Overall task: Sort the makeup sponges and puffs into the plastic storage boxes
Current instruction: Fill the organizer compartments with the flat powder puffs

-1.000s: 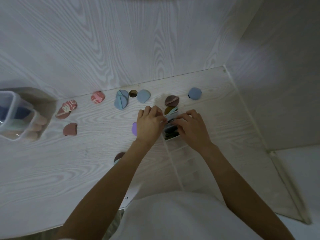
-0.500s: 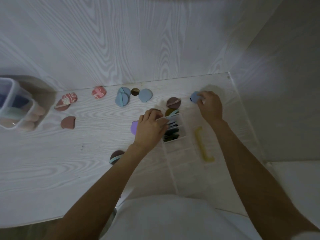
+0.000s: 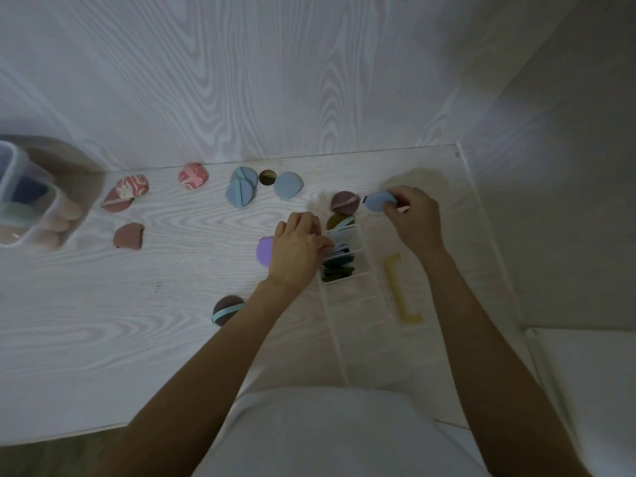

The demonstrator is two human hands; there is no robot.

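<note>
storage tub (image 3: 24, 197) cropped at left, contents perhaps sponges

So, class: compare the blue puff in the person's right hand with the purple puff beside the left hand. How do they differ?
The blue puff is pinched in the right hand; the purple puff lies on the table, partly hidden behind the left hand. The blue puff sits beyond the clear divided box; the purple puff sits to its left. Both look soft and rounded.

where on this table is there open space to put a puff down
Bare tabletop lies left of the brown puff with the blue band, below the plain brown puff. Crowded: the far row of puffs and around the divided clear box, where the left hand and right hand work.
</note>
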